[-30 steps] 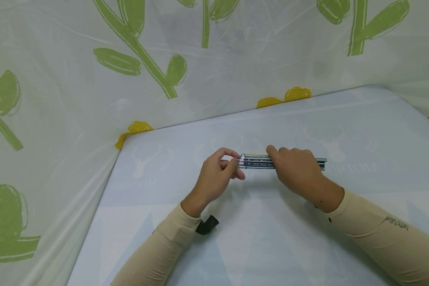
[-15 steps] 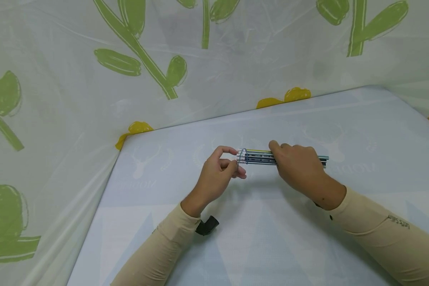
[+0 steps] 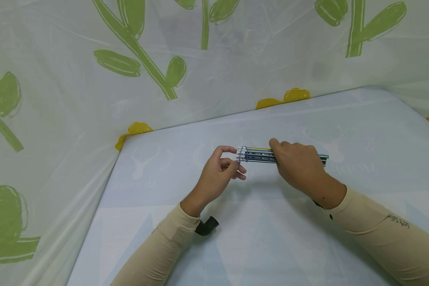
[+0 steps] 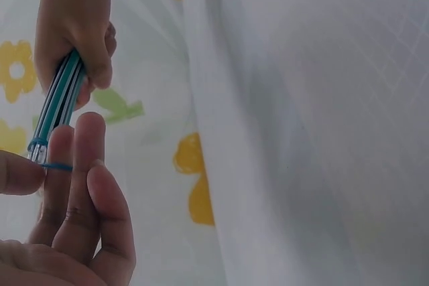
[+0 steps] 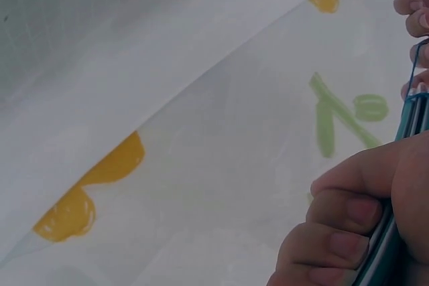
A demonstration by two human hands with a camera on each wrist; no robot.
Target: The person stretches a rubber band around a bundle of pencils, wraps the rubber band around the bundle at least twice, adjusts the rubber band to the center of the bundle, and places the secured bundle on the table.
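Note:
A bundle of striped teal, black and white pencils (image 3: 259, 155), with one yellow edge, is held level above the table. My right hand (image 3: 300, 167) grips it around the middle, hiding part of it; the right ends stick out past the hand. At the bundle's left end, with shiny silvery tips, my left hand (image 3: 216, 174) has its fingers bent around a blue rubber band (image 4: 59, 166). Part of the band circles the pencils near their tips. Another part stretches off the end to the left fingers, as the right wrist view of the pencils (image 5: 410, 120) also shows.
The table (image 3: 271, 238) has a pale cloth with faint deer-head prints and blue triangles. Behind it hangs a whitish curtain (image 3: 236, 71) with green leaves and yellow flowers. A black piece (image 3: 207, 226) shows beside the left cuff.
The pencils and right hand have risen slightly, shifting a little right. A loop of the rubber band now shows stretched off the tips toward the left fingers. The left hand has hardly moved.

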